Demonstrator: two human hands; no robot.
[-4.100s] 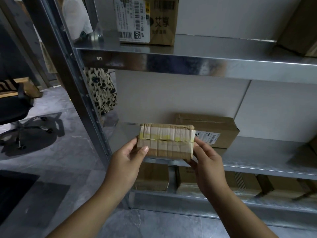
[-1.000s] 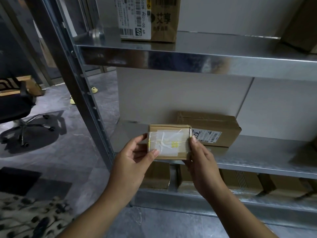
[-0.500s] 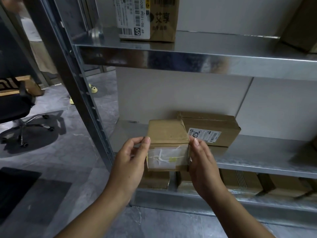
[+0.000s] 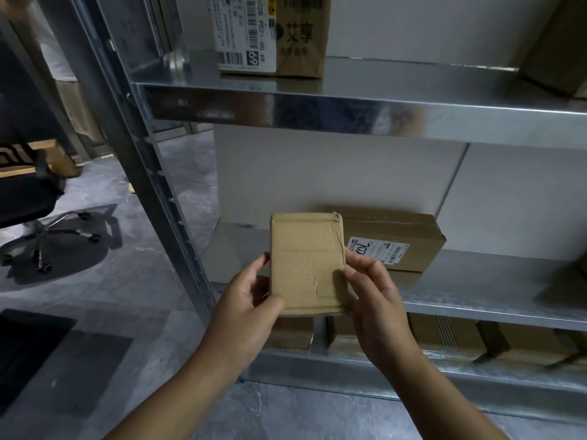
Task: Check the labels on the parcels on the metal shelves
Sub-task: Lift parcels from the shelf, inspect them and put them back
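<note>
The metal shelves (image 4: 413, 122) carry parcels on three levels. A labelled box (image 4: 394, 239) lies on the middle shelf. In front of it a small parcel (image 4: 306, 265) is held upright, plain side showing, left hand (image 4: 247, 300) and right hand (image 4: 378, 300) gripping its lower edges.

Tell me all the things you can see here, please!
small parcel: one, brown, held in front of the middle shelf, plain side showing
flat box: one, brown with white label, on the middle shelf
tall box: one, brown with white barcode label, on the top shelf
boxes: several, brown, on the bottom shelf, partly hidden
office chair: one, black, on the grey floor at left
left hand: one, gripping the parcel's left edge
right hand: one, gripping the parcel's right edge
</note>
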